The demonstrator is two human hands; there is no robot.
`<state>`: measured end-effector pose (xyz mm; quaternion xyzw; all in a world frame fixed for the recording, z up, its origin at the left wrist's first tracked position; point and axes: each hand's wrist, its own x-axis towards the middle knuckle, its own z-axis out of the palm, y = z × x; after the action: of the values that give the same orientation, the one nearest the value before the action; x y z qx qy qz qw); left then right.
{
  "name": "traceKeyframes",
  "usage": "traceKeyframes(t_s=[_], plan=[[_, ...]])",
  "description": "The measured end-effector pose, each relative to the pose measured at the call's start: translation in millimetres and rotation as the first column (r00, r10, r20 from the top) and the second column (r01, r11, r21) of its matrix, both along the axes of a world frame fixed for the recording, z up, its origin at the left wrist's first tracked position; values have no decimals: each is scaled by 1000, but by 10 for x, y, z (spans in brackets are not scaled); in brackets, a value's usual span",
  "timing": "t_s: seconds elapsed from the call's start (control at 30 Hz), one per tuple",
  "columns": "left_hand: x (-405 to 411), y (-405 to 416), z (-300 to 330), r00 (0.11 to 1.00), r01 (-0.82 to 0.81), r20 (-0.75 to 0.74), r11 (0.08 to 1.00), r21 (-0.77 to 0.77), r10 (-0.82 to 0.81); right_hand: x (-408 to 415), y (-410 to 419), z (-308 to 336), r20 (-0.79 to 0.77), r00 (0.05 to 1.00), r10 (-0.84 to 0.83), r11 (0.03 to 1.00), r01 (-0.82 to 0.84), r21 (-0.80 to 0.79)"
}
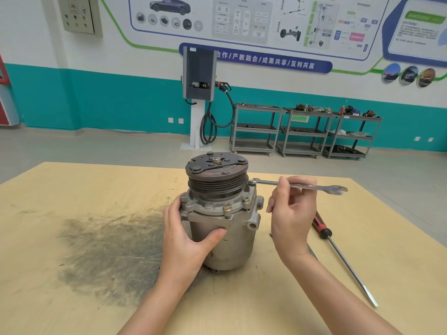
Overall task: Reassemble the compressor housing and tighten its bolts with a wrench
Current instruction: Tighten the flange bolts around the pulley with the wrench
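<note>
Head view: one camera only, looking down over my two hands at the bench
Compressor: the compressor (221, 213) stands upright on the wooden table (72, 189), pulley (217, 175) on top, housing closed, bolts seated round the flange
Left hand: my left hand (186, 238) wraps the body from nine o'clock, thumb across the front, fingers curled round the flange edge, bracing it
Right hand: my right hand (291, 213) pinches the wrench (298, 186) mid-shank, fingers closed on it
Wrench: lies level, ring end at three o'clock of the pulley, over the flange; I cannot tell whether it sits on a bolt head there
Front bolt: one bolt (227, 207) at six o'clock faces me
Step in hand: I judge it is tightening, housing already together
Next move: seat the ring fully on a bolt, swing clockwise, hold the body against turning
Aside: a screwdriver (338, 252) lies at four o'clock, well apart
</note>
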<state>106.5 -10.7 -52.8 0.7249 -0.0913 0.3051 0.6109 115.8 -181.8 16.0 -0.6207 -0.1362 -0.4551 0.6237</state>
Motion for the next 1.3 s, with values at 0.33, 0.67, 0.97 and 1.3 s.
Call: traceKeyframes(t_s=[0.33,0.67,0.97,1.3], plan=[[-2,7,-10,1000,-11,6,1000,-5,11,-57,27,-2,153,971,-183,861,233,-453],[7,8,-11,1000,-8,14,1000,11,8,74,-2,235,501,803,-322,642,575,-508],[20,0,-23,1000,-6,27,1000,13,5,428,-185,354,-372,873,316,917,-181,356],[2,-8,-1,1000,1,26,1000,15,-1,479,-226,394,-418,617,667,724,-401,561]])
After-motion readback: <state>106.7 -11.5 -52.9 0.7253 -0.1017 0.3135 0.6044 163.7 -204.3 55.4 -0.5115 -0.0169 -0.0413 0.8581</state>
